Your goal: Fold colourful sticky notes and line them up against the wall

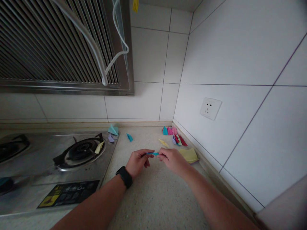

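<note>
Between my two hands, just above the countertop (153, 198), is a small strip of folded blue paper (153, 153). My left hand (139, 160), with a black watch on the wrist, pinches its left end between thumb and fingers. The right end is gripped by the closed fingers of my right hand (173, 159). Beside my right hand lies a stack of yellow paper (189, 155). A pale yellow folded piece (163, 142) rests just beyond my hands, and a blue folded piece (129, 137) lies farther left.
Several folded papers in pink, red and blue (177, 135) are heaped by the corner. On the left is a gas stove (59, 179), with a light-blue folded paper (113, 130) on its edge and a yellow one (99, 147) on the burner. A range hood (129, 86) overhangs it; tiled walls bound the counter.
</note>
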`<state>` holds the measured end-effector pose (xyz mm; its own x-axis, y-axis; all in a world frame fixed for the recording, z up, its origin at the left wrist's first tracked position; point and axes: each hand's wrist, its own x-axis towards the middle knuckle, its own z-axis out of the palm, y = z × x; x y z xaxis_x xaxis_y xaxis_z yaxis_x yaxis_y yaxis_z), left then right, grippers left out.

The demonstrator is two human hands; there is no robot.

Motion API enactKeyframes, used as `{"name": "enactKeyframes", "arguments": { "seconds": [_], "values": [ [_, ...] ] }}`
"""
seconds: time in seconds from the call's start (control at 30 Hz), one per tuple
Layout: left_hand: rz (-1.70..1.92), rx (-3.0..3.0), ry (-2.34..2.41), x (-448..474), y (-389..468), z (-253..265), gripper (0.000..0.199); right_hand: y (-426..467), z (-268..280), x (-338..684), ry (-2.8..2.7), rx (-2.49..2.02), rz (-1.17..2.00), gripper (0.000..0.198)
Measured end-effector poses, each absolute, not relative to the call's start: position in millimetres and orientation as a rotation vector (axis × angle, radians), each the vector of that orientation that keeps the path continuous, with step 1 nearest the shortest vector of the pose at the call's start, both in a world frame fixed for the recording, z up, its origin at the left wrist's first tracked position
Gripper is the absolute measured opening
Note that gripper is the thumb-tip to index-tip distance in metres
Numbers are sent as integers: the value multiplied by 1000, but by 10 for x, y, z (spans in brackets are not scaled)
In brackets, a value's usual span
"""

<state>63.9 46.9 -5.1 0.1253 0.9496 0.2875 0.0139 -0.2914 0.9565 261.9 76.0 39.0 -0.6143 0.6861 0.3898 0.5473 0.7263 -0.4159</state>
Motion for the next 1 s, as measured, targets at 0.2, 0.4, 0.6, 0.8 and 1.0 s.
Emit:
{"name": "enactKeyframes", "arguments": {
  "seconds": [0.2, 0.4, 0.6, 0.8, 1.0],
  "values": [
    [1328, 1629, 1009, 589, 499, -24, 30, 775, 347, 2614, -2365, -965, 434, 13],
    [1309, 1561, 1039, 593, 543, -49, 30, 738, 327, 2597, -2395, -971, 464, 9],
    [1411, 1491, 1059, 557, 608, -94, 30, 726, 350, 2601, -2299, -904, 379, 11],
    [1444, 1331, 1046, 577, 612, -57, 44, 764, 386, 2654, -2329, -823, 272, 12],
    [1388, 1262, 1062, 586, 596, -48, 52, 942, 467, 2839, -2331, -1081, -14, 30]
  ]
}}
